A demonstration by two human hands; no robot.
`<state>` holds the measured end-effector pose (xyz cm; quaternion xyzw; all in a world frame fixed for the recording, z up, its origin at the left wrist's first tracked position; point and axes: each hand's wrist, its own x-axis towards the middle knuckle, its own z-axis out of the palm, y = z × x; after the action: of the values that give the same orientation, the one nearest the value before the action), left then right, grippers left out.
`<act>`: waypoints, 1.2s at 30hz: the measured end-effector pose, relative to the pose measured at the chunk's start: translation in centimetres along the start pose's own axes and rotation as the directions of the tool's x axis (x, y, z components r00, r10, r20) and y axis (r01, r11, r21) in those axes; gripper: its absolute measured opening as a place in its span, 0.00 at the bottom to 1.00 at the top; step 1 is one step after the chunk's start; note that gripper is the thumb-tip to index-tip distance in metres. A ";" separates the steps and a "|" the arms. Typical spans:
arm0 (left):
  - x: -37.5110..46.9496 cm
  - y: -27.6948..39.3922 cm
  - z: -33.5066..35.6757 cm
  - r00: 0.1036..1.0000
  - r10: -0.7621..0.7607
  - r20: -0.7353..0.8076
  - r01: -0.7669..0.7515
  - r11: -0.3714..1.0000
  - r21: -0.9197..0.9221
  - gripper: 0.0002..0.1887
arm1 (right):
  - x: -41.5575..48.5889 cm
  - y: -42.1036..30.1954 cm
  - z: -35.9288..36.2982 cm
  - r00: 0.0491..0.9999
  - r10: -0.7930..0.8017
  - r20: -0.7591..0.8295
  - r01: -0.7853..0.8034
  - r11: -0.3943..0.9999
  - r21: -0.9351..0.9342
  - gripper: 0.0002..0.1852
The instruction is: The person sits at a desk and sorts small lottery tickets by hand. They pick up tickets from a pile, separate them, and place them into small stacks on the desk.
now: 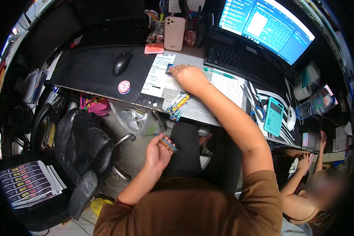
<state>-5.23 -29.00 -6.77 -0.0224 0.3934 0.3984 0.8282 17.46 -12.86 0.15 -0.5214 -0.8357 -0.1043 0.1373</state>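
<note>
My left hand [159, 153] is over my lap, its fingers curled around a small stack of printed strips [167, 145]. On the desk, my right hand [187, 77] reaches over a printed paper sheet [157, 77], its fingertips at a small blue printed piece [170, 68]; whether they grip it or only touch it I cannot tell. Nearer to me, a loose, fanned pile of blue and yellow printed strips [179, 106] lies at the desk's front edge. A pink phone [174, 34] stands upright behind the sheet, beside a red card [154, 48].
A black mouse [122, 63] sits on the dark mat at left. Right of my arm lie a green pen [219, 73], scissors [253, 101], a teal calculator [273, 116] and a white mouse [291, 118]. An office chair [82, 141] stands at left. Another person [301, 200] holds a phone at lower right.
</note>
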 end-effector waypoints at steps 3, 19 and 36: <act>0.3 0.0 -0.2 1.000 0.002 -0.030 -0.002 1.000 0.007 0.05 | -0.9 -0.6 -0.4 0.997 0.057 -0.047 -0.052 0.993 0.107 0.17; 0.8 -0.8 1.6 0.991 0.106 0.080 -0.104 0.994 -0.031 0.10 | -7.3 -0.8 -2.8 0.961 0.255 0.102 -0.272 0.828 0.491 0.14; -0.3 -1.0 3.3 0.947 0.216 0.238 -0.161 0.960 -0.228 0.30 | -14.4 -12.4 -2.7 0.783 0.549 0.293 -0.442 0.158 0.883 0.02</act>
<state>-2.59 -28.71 -4.54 -0.0172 0.2381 0.5140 0.8239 12.65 -31.26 -2.60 -0.5866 -0.5166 0.4095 0.4706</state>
